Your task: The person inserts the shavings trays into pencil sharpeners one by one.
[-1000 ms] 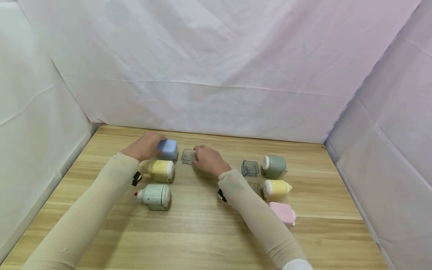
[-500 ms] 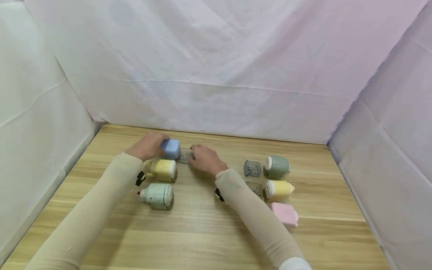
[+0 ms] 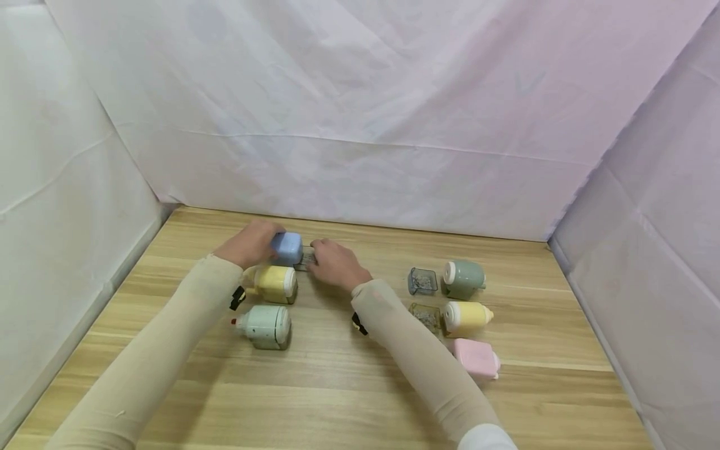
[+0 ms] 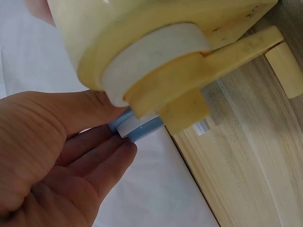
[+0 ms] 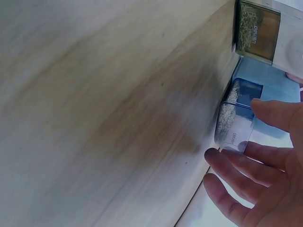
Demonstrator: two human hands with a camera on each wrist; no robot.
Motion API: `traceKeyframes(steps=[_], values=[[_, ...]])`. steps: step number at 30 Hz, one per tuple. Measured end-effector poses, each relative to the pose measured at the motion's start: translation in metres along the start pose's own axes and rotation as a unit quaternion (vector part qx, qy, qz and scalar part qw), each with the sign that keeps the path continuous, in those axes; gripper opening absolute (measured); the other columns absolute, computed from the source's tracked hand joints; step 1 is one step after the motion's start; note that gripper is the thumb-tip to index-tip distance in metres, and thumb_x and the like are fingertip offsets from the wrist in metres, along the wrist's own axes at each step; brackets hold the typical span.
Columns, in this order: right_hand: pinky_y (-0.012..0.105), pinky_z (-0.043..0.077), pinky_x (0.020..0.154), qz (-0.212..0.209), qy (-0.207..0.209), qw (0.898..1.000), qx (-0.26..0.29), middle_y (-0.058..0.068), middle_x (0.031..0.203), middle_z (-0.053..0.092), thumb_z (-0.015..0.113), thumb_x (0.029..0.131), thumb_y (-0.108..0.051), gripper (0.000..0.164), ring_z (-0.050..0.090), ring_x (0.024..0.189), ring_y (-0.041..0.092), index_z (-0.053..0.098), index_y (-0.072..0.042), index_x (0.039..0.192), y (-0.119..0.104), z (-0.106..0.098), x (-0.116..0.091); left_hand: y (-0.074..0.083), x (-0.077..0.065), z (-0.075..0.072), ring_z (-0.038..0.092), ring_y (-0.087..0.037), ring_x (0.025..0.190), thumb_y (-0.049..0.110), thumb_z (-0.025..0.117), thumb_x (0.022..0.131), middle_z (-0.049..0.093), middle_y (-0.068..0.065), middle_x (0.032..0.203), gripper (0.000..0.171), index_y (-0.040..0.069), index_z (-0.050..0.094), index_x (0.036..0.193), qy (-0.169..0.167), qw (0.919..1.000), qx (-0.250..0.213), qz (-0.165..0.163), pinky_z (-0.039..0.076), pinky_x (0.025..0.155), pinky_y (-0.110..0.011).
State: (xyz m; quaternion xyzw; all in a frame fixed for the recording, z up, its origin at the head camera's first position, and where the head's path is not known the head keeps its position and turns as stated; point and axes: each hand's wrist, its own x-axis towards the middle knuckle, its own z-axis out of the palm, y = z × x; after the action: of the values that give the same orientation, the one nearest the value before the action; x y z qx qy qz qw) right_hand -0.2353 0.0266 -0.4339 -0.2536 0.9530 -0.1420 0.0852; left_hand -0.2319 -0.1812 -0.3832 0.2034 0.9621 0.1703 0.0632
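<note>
At the back left of the table, my left hand point(image 3: 251, 244) grips a blue crank pencil sharpener point(image 3: 289, 248). The left wrist view shows thumb and fingers about its crank end; a yellow sharpener point(image 4: 132, 38) hides most of its body. My right hand point(image 3: 337, 262) pinches a clear shavings drawer point(image 5: 232, 116) between thumb and fingers. Grey shavings lie inside the drawer. It is partly in the blue sharpener's front opening, with its outer part sticking out.
In front of the blue sharpener lie the yellow one point(image 3: 274, 284) and a pale green one point(image 3: 267, 326). On the right are a dark green sharpener point(image 3: 464, 279), another yellow one point(image 3: 465, 317) and a pink one point(image 3: 475, 358). Two pulled-out drawers, one bluish point(image 3: 422, 282) and one yellowish point(image 3: 425, 315), sit beside them.
My right hand has moved left with the drawer, closing the gap to the blue sharpener and sliding the drawer partly in. The left hand keeps its grip; the whole view has shifted slightly.
</note>
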Motion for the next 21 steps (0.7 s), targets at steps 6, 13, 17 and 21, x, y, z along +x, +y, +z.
traceKeyframes(steps=[6,13,17,21], values=[[0.043,0.059,0.107,-0.001,-0.002,1.0,0.008,0.015,0.153,0.062,0.065,0.108,-0.028,0.052,0.066,0.133,0.028,0.056,-0.001,0.152,-0.0039,0.0021,0.0026,0.0012,0.0009,0.0012,0.069,-0.05,0.118,-0.015,0.077,0.088,0.07,-0.035,0.128,0.042,-0.016,0.066,0.129,0.003,1.0,-0.002,-0.003,0.059,0.102,-0.059],[0.042,0.06,0.105,0.0,-0.01,1.0,0.018,0.014,0.151,0.063,0.065,0.109,-0.032,0.051,0.068,0.131,0.027,0.057,-0.001,0.15,-0.0093,0.0045,0.0065,0.0027,0.0011,0.0015,0.069,-0.05,0.119,-0.014,0.078,0.087,0.071,-0.034,0.128,0.042,-0.015,0.067,0.128,0.002,1.0,0.007,0.0,0.06,0.102,-0.058],[0.042,0.058,0.109,-0.001,-0.009,1.0,0.028,0.016,0.151,0.063,0.064,0.11,-0.031,0.054,0.066,0.134,0.028,0.054,-0.001,0.153,-0.0104,0.0067,0.0081,0.0029,0.0005,0.0009,0.07,-0.05,0.118,-0.015,0.079,0.086,0.071,-0.034,0.127,0.043,-0.016,0.067,0.127,0.003,0.9999,0.009,0.003,0.06,0.101,-0.058],[0.042,0.057,0.109,0.003,-0.011,0.999,0.04,0.016,0.152,0.061,0.065,0.11,-0.033,0.058,0.065,0.134,0.028,0.05,-0.003,0.156,-0.0099,0.0071,0.0076,0.0026,0.0005,0.0011,0.07,-0.05,0.118,-0.015,0.078,0.086,0.071,-0.034,0.127,0.042,-0.016,0.067,0.127,0.006,0.9999,0.01,0.003,0.06,0.102,-0.058]])
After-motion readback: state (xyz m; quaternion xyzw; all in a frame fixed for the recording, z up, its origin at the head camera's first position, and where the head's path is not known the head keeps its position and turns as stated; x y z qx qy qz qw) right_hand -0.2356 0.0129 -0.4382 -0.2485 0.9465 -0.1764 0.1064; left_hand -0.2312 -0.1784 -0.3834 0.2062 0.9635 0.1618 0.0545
